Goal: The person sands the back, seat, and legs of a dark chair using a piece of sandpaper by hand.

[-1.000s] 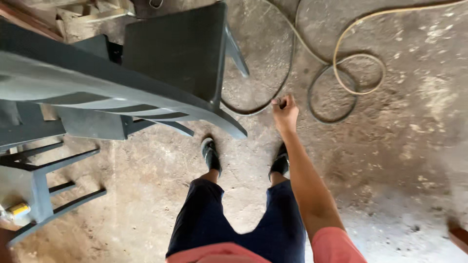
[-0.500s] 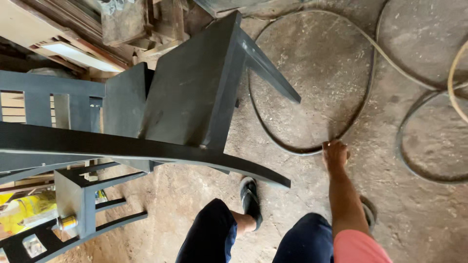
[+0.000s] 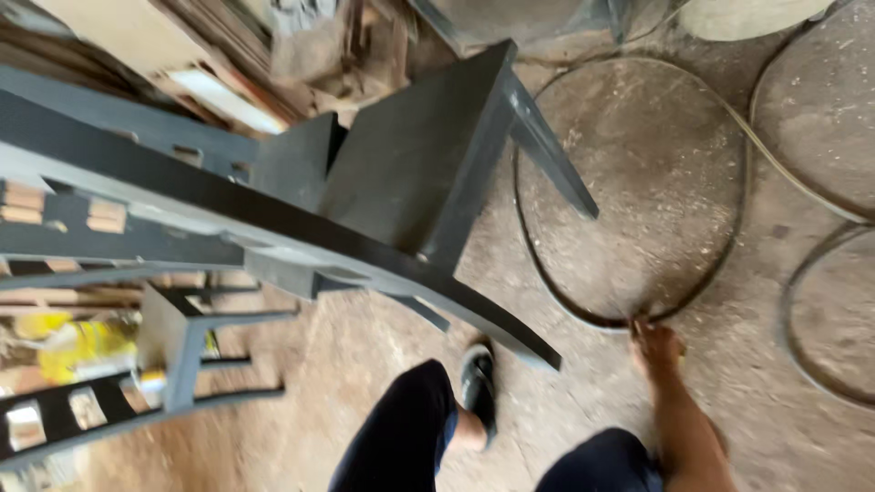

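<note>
- Dark grey chair point(image 3: 410, 182) is seen tipped over, filling the left and middle of the view, with its flat seat facing right and its curved top rail sweeping from far left down towards the near middle.
- One slim tapered leg of it is seen jutting right, over a loop of hose.
- Its paint is seen as an even, matt dark grey; some slats and rails are blurred.
- No container can be made out clearly; only blurred yellow objects point(image 3: 73, 342) and stacked timber point(image 3: 228, 46) are seen at the left.
- A second grey frame point(image 3: 173, 351) is seen low at the left, beside the chair.
- The right hand point(image 3: 658, 351) is held low over the dusty concrete floor point(image 3: 638, 182), just right of the rail's tip and not touching the chair.
- Its fingers are seen drawn together and pointing away, at or just above the black hose point(image 3: 547, 273); whether the hose is gripped cannot be told.
- The left hand is not seen.
- A pale hose point(image 3: 775, 164) is seen curving at the far right.
- A black shoe point(image 3: 478, 383) is seen planted under the rail.
</note>
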